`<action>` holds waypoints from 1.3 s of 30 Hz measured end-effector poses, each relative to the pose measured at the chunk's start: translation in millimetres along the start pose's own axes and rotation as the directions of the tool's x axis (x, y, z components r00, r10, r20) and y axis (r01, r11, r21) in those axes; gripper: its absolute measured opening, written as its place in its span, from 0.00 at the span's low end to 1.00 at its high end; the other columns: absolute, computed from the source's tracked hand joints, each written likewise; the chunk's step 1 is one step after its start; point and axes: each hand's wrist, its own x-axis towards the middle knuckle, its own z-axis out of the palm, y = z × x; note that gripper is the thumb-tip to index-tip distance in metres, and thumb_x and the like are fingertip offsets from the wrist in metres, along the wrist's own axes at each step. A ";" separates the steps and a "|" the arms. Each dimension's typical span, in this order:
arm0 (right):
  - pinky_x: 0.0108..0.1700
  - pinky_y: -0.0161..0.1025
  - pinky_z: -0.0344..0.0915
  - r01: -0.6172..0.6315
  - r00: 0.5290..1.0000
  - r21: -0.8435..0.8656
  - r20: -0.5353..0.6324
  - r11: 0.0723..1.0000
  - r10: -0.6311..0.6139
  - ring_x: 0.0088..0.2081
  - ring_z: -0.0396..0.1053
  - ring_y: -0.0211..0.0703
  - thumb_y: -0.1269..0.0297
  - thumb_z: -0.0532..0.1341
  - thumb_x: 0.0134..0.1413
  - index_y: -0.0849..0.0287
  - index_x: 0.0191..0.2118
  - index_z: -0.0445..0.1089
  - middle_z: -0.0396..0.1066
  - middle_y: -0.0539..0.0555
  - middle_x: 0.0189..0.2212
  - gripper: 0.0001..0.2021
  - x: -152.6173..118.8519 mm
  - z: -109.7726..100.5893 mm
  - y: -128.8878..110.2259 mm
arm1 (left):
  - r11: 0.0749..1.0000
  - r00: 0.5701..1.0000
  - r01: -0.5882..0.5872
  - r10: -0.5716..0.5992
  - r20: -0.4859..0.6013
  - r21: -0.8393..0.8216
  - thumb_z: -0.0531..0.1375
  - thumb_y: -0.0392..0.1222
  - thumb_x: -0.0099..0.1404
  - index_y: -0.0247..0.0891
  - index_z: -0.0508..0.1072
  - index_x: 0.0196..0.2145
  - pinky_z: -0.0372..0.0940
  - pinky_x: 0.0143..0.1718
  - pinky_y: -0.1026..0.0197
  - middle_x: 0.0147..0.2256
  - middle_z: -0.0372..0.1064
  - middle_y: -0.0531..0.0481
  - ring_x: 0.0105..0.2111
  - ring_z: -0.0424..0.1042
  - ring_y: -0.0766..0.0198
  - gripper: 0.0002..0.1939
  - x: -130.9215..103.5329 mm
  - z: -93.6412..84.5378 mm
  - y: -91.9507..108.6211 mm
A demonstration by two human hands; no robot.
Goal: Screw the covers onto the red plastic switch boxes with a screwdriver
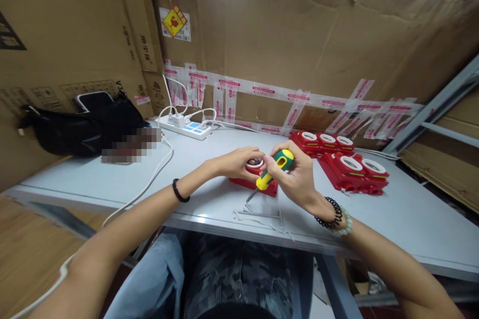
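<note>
Near the front edge of the surface (209,194), mid-width: red unit (272,189), base down, round white-rimmed opening (255,163) facing up. Its long axis looks roughly left-right, right end a bit nearer the person; hands hide part of it, so the exact angle is unclear.

Left hand (241,162) is partly closed, fingers and thumb curved round the raised round part of the red unit, coming in from its left.

Right hand (295,174) is closed round the green-and-yellow handle of the screwdriver (265,179), thumb along it. Screwdriver's long axis is tilted, neither upright nor flat: butt end up and right, shaft down and left toward the front edge. Shaft passes in front of the red unit; tip is at a small screw (248,207) lying on the surface. Can't tell if they touch.

Just beside that, nearer the edge: long thin metal piece (262,215), axis left-right, plus some thin pale strands (288,233).

Right of the hands: front red units (354,172), side by side, white rings up. Behind them, rear red units (324,143), three rings in a row, also up.

Back left: white power strip (187,128), plugs in, long side running left-right, right end nearer. Black bag (82,127) at far left, phone (95,101) on it.
</note>
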 end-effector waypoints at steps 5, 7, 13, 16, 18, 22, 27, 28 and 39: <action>0.25 0.35 0.66 -0.028 0.998 0.025 0.049 0.999 0.026 0.22 0.68 0.37 0.66 0.63 0.50 0.54 0.32 0.63 0.66 0.44 0.20 0.06 1.0 4.3 4.2 | 1.000 1.000 0.008 -0.008 0.008 -0.026 0.62 0.50 0.57 0.38 0.67 0.41 0.59 0.40 0.61 0.37 0.64 0.49 0.37 0.64 0.59 0.18 -0.1 -0.7 0.2; 0.25 0.35 0.66 -0.026 0.998 0.020 0.055 0.999 0.025 0.22 0.69 0.37 0.66 0.63 0.50 0.54 0.32 0.63 0.66 0.45 0.21 0.06 1.5 3.3 3.7 | 1.000 1.000 0.008 -0.008 0.008 -0.026 0.62 0.50 0.57 0.38 0.68 0.40 0.59 0.39 0.61 0.38 0.65 0.49 0.37 0.64 0.59 0.17 0.0 -0.6 0.3; 0.23 0.35 0.68 0.033 0.998 -0.004 -0.058 0.999 -0.033 0.22 0.70 0.38 0.64 0.63 0.51 0.54 0.32 0.63 0.69 0.46 0.21 0.06 5.5 -14.6 -8.0 | 1.000 1.000 -0.001 0.001 -0.001 -0.016 0.63 0.55 0.57 0.41 0.70 0.43 0.58 0.37 0.61 0.34 0.63 0.51 0.34 0.63 0.61 0.21 -0.2 -2.0 3.9; 0.22 0.35 0.69 0.066 0.986 0.002 -0.155 0.998 -0.065 0.22 0.72 0.39 0.63 0.62 0.52 0.54 0.33 0.63 0.69 0.46 0.21 0.06 10.8 -29.0 -13.8 | 0.999 1.000 0.017 -0.016 0.023 -0.034 0.63 0.55 0.57 0.43 0.69 0.47 0.58 0.39 0.60 0.37 0.64 0.50 0.36 0.63 0.61 0.23 -0.9 -5.1 7.9; 0.22 0.35 0.70 0.080 0.970 -0.009 -0.231 0.997 -0.080 0.22 0.72 0.39 0.63 0.62 0.53 0.54 0.32 0.63 0.69 0.46 0.21 0.06 15.6 -38.4 -15.3 | 0.998 0.999 0.034 -0.032 0.037 -0.046 0.63 0.55 0.57 0.43 0.69 0.48 0.58 0.40 0.60 0.39 0.65 0.49 0.37 0.64 0.60 0.24 -1.2 -6.6 10.0; 0.22 0.36 0.71 0.096 0.929 -0.068 -0.352 0.993 -0.114 0.22 0.73 0.40 0.62 0.62 0.54 0.53 0.31 0.63 0.69 0.46 0.20 0.06 25.7 -53.8 -11.4 | 0.997 0.997 0.063 -0.061 0.044 -0.048 0.63 0.56 0.57 0.44 0.68 0.49 0.58 0.40 0.60 0.39 0.65 0.49 0.37 0.64 0.60 0.25 -1.4 -7.1 11.8; 0.23 0.37 0.70 0.099 0.903 -0.110 -0.408 0.989 -0.136 0.23 0.73 0.41 0.61 0.62 0.53 0.53 0.30 0.62 0.68 0.47 0.21 0.07 35.7 -64.6 5.7 | 0.995 0.996 0.076 -0.073 0.051 -0.062 0.63 0.57 0.57 0.44 0.67 0.50 0.59 0.41 0.60 0.40 0.64 0.49 0.38 0.64 0.60 0.26 -1.7 -6.4 12.4; 0.23 0.37 0.69 0.097 0.900 -0.112 -0.414 0.989 -0.135 0.22 0.73 0.41 0.60 0.62 0.53 0.53 0.30 0.62 0.67 0.47 0.21 0.07 37.5 -65.7 10.4 | 0.995 0.996 0.081 -0.078 0.052 -0.061 0.63 0.57 0.57 0.44 0.67 0.50 0.59 0.41 0.59 0.41 0.64 0.49 0.39 0.64 0.59 0.27 -1.6 -6.4 12.3; 0.24 0.38 0.70 0.037 0.909 -0.087 -0.410 0.996 -0.070 0.23 0.73 0.42 0.59 0.62 0.51 0.55 0.31 0.61 0.66 0.46 0.22 0.09 47.7 -64.3 44.2 | 0.995 0.993 0.094 -0.091 0.082 -0.040 0.62 0.57 0.57 0.44 0.67 0.49 0.59 0.44 0.59 0.43 0.64 0.48 0.41 0.64 0.58 0.25 -1.0 -7.7 13.9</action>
